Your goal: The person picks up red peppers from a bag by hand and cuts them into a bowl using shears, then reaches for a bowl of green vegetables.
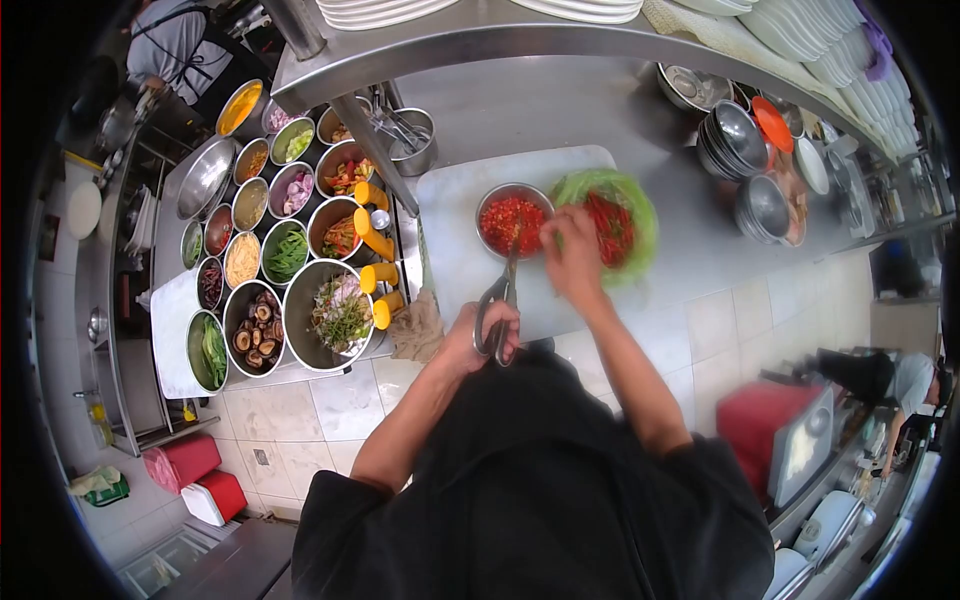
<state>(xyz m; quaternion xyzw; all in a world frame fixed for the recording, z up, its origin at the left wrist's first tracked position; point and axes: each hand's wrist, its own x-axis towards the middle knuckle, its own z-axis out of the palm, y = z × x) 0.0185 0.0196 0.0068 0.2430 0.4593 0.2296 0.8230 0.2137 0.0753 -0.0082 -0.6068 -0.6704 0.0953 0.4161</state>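
Observation:
My left hand (484, 335) is wrapped round the handles of dark scissors (511, 285), whose blades point into a metal bowl (481, 232) of chopped red chillies (513, 222). Between that bowl and a green plastic bag (641, 188) is my right hand (573, 250), slightly blurred, its fingers bent together near the bowl's right edge; what it pinches, if anything, is too small to name. Long red chillies (611, 228) lie in the open bag. Bowl and bag both rest on a white cutting board (455, 190).
Several metal pots of ingredients, such as mushrooms (258, 333), stand at left beside yellow-capped bottles (373, 235). A brown cloth (417, 328) lies left of the board. Stacked metal bowls (735, 140) are at right, under a steel shelf (600, 42) with plates. Two other people are farther off.

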